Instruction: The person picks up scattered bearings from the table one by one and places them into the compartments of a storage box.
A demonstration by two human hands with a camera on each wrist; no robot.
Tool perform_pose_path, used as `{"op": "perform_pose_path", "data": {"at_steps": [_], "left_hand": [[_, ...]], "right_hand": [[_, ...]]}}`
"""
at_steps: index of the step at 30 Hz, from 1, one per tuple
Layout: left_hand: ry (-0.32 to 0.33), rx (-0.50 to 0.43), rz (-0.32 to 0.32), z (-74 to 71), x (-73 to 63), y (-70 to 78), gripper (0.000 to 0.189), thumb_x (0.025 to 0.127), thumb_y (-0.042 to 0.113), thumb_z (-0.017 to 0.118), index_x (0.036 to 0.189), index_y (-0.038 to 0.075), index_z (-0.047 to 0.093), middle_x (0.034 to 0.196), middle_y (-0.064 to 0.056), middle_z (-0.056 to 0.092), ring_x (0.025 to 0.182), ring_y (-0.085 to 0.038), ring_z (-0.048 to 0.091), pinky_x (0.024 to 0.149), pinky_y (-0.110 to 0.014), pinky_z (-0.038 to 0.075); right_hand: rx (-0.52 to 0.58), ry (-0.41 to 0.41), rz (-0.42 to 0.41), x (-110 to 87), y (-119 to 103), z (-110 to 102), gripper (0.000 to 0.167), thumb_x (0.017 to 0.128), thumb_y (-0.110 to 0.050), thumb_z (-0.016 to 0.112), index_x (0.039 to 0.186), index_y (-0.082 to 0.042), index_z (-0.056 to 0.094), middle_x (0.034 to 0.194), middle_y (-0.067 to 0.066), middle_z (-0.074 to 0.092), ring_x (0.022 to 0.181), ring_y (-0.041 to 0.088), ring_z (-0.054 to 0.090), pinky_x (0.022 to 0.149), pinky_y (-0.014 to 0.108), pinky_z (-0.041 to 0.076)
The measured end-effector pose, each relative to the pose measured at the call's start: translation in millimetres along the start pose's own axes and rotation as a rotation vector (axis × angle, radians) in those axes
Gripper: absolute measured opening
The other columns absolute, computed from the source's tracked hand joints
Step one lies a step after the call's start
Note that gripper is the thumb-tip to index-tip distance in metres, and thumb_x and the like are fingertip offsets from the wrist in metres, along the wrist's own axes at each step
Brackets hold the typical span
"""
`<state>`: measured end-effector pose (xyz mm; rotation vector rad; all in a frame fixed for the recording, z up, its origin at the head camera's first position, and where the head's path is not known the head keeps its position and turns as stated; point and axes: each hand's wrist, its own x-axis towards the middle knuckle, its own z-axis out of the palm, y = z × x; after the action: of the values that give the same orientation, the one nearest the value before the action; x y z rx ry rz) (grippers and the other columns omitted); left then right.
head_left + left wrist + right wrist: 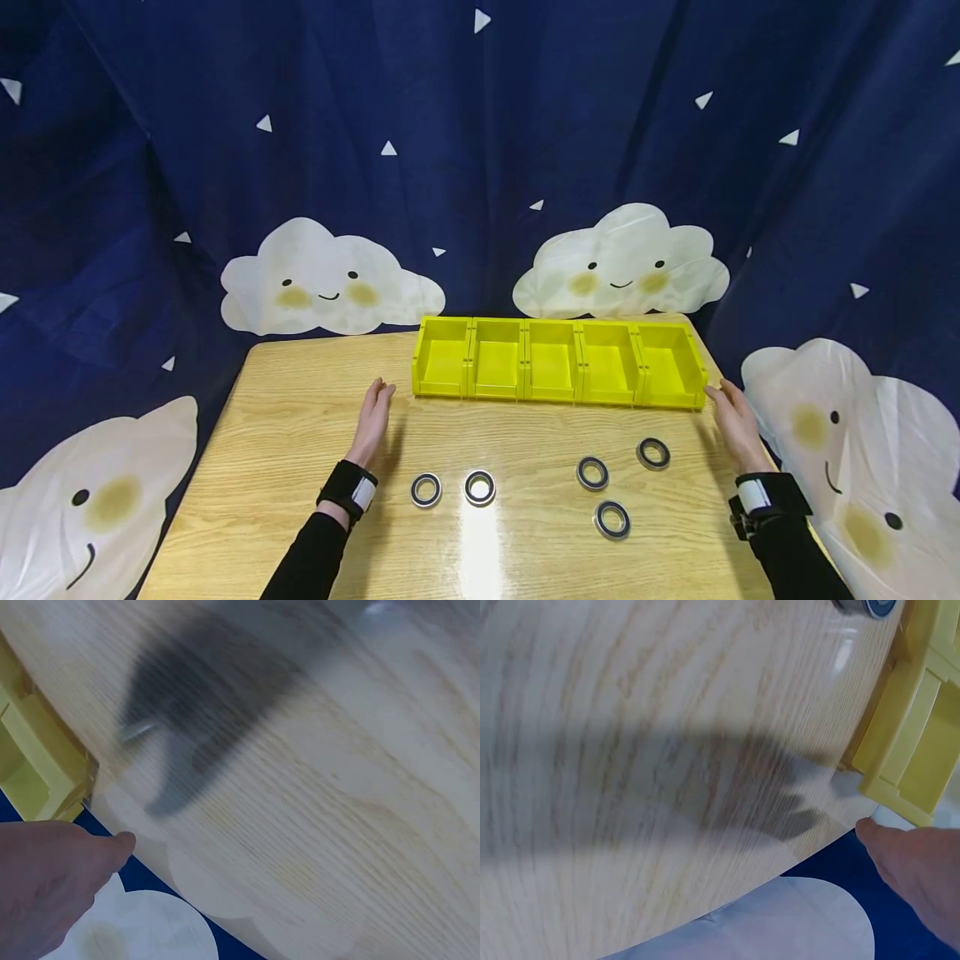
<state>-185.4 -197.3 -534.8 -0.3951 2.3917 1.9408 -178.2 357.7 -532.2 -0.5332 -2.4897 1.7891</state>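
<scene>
A row of several joined yellow bins (551,392) stands at the back of the wooden table, their open tops showing bare insides. Just off the row's left end is my left hand (371,423), fingers fairly straight and holding nothing. At the opposite end, my right hand (735,423) has its fingertips right at the corner of the last bin (889,761). In front of the bins lie black-and-silver ball bearings: two on the left, including one bearing (426,490) beside another bearing (480,488), and three on the right, among them a bearing (653,453) nearest my right hand.
The light wooden table (300,400) ends at a back edge close behind the bins. A dark blue curtain (465,183) with white clouds and triangles hangs around the back and sides. Each wrist wears a black strap (347,490).
</scene>
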Motion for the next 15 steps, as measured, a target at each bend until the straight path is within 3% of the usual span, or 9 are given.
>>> {"op": "perform_pose_path", "data": {"at_steps": [2, 8, 15], "left_hand": [[-0.012, -0.034, -0.039, 1.6, 5.0, 3.1, 0.069, 0.097, 0.04, 0.038, 0.147, 0.0, 0.012, 0.151, -0.019, 0.013, 0.137, -0.03, 0.013, 0.11, -0.042, 0.013], [-0.084, -0.268, -0.122, 9.4, 17.0, 14.2, 0.069, 0.098, 0.035, 0.034, 0.147, 0.003, -0.002, 0.153, -0.015, 0.001, 0.139, -0.028, 0.005, 0.111, -0.041, 0.007], [-0.083, -0.172, -0.139, 16.7, 29.3, 25.6, 0.075, 0.095, 0.042, 0.037, 0.148, 0.003, 0.0, 0.153, -0.014, -0.001, 0.138, -0.03, 0.009, 0.111, -0.043, 0.006]], "right_hand": [[0.016, -0.026, 0.019, 7.4, 3, -1, 0.077, 0.095, -0.049, 0.034, 0.148, -0.004, 0.0, 0.152, 0.019, -0.003, 0.137, 0.036, 0.003, 0.107, 0.053, 0.013], [0.141, -0.077, 0.127, 37.3, 21, -7, 0.084, 0.088, -0.059, 0.042, 0.15, -0.019, 0.001, 0.154, 0.007, -0.006, 0.139, 0.026, 0.001, 0.11, 0.041, 0.016], [0.229, -0.153, 0.142, 42.0, 18, -10, 0.084, 0.09, -0.054, 0.044, 0.149, -0.018, -0.004, 0.154, 0.003, -0.008, 0.139, 0.027, -0.003, 0.11, 0.043, 0.01]]}}
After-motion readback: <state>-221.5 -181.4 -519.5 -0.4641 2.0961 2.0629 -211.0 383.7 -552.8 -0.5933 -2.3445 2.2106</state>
